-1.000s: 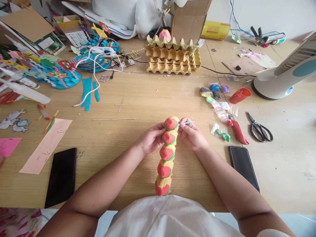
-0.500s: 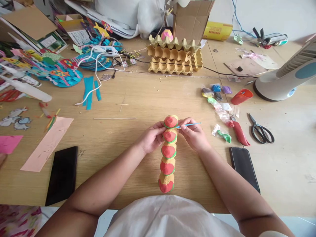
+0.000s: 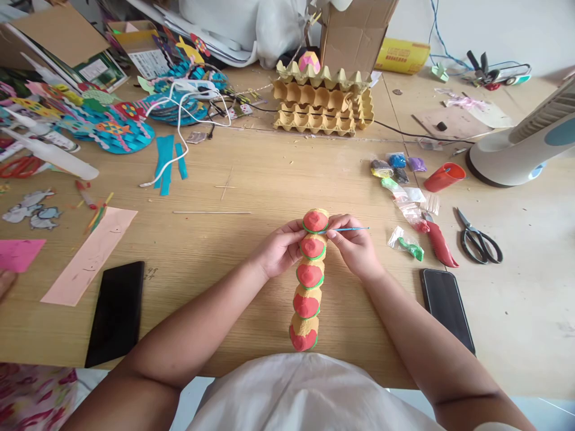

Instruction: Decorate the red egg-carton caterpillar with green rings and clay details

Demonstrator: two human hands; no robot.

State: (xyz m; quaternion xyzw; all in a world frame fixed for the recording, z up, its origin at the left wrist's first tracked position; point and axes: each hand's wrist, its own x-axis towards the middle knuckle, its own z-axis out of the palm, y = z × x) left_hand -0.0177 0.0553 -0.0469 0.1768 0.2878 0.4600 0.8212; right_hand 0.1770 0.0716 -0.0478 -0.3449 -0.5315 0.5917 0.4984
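A strip cut from an egg carton (image 3: 309, 276) runs lengthwise toward my body, its several bumps covered with red and edged in green. My left hand (image 3: 284, 246) grips its far end from the left side, with fingers partly hidden behind the strip. On the other side, my right hand (image 3: 354, 244) pinches a thin blue stick-like tool (image 3: 353, 228). The tool's left end meets the gap below the farthest bump; its exact tip is hard to make out. Green clay in an opened clear bag (image 3: 409, 246) lies to the right of my right hand.
Right of my hands lie a red-handled knife (image 3: 439, 242), black scissors (image 3: 480, 239), a phone (image 3: 447, 305) and a red cup (image 3: 444, 177). Egg cartons (image 3: 321, 108) are stacked at the back. Left are a dark phone (image 3: 115, 314) and a pink paper strip (image 3: 90, 257). Another person's hand (image 3: 6, 281) shows at the left edge.
The view has shifted slightly. The blue tool in my right hand has tilted a little, lying nearer level. Both hands keep their hold.
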